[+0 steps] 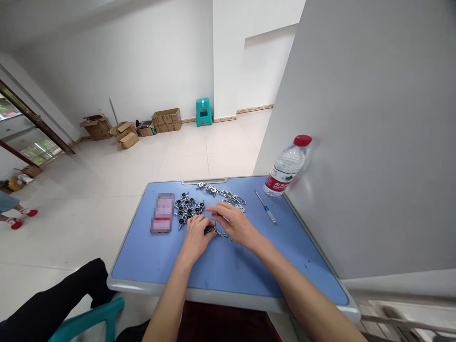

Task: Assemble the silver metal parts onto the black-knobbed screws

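My left hand [197, 235] rests low over the table, its fingers closed on a small metal part [211, 230] with a dark piece at one side. Just right of it, my right hand [233, 223] pinches a thin upright metal shaft [215, 226] that stands over this part; its upper end is mostly hidden by the fingers. Beyond my left hand lies a pile of small metal parts with round black heads [188, 206]. Flat slotted metal plates [233, 196] are spread behind my right hand, and a few tiny pieces [225, 235] lie under it.
The blue table [142, 256] carries a phone [163, 213] on the left and a screwdriver [265, 207] on the right. A water bottle [288, 166] leans near the grey panel [374, 142]. Cardboard boxes [166, 120] and a green stool [204, 112] stand by the wall. Another person's legs [10, 206] show at far left.
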The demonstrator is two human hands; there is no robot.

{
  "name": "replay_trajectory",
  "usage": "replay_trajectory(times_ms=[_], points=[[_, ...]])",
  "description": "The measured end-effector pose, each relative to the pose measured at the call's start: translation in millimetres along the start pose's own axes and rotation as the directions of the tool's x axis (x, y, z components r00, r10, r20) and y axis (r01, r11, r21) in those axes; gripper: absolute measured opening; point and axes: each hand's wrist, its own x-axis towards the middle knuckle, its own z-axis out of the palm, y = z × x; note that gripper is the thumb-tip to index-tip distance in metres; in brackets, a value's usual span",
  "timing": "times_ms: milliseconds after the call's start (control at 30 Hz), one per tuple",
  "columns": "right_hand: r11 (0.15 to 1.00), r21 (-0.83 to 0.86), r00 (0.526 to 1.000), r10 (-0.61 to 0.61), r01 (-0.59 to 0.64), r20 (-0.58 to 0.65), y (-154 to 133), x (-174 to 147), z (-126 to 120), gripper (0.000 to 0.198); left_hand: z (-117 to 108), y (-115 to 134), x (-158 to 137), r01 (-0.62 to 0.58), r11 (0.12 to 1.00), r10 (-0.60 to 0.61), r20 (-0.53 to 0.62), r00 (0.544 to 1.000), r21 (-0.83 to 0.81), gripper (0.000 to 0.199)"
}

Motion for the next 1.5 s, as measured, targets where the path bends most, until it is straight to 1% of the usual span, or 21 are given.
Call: replay_trajectory(times_ms=[100,233,333,467,600,767,900,1067,1167,1233,1367,1500], points=[[1.000,0.005,0.999,-0.006,0.007,-0.049,0,0,-5,0.029,-1,1,0,-0.007,1.000,0.007,-0.001,1.000,-0.005,0.010],[0.999,0.035,0.993,-0.027,0.031,-0.111,-3,1,-6,0.027,-1,0,0,-0.007,1.000,0.007,-0.003,1.000,-0.012,0.010],[0.998,0.051,0.996,-0.033,0.037,-0.080,-6,1,0,0.026,1,-2,1,0.004,1.000,-0.004,0.008,1.000,-0.009,0.008],[0.999,0.030,0.999,-0.039,0.040,-0.025,-5,0,6,0.026,3,-3,1,0.014,1.000,-0.014,0.013,1.000,-0.008,0.008],[1.000,0.022,1.000,-0.016,0.016,-0.010,-2,-1,7,0.026,2,-2,1,0.028,0.999,-0.027,0.019,0.999,-0.033,0.007],[1.000,0.027,1.000,-0.006,0.007,-0.024,-2,-2,9,0.027,2,-2,1,0.038,0.998,-0.037,0.018,0.999,-0.046,0.009],[0.999,0.025,0.998,-0.022,0.024,-0.054,-5,-2,14,0.021,3,-2,1,0.040,0.997,-0.040,0.015,0.999,-0.058,0.008],[0.992,-0.050,0.991,-0.119,0.116,-0.058,-10,-2,18,0.020,5,-2,1,0.052,0.996,-0.053,-0.007,0.999,-0.076,0.011],[0.986,-0.111,0.989,-0.135,0.128,-0.061,-11,-3,22,0.020,5,-1,1,0.058,0.996,-0.058,0.001,0.998,-0.065,0.010],[0.986,-0.121,0.989,-0.126,0.115,-0.082,-8,-4,24,0.020,5,-1,1,0.062,0.997,-0.062,0.003,0.998,-0.055,0.010],[0.998,-0.045,0.992,-0.055,0.050,-0.116,2,-5,24,0.025,6,-1,2,0.062,0.996,-0.063,-0.001,0.998,-0.066,0.010],[0.999,0.040,0.998,-0.033,0.035,-0.053,6,-3,16,0.027,7,-4,3,0.055,0.996,-0.055,0.003,0.998,-0.073,0.010]])
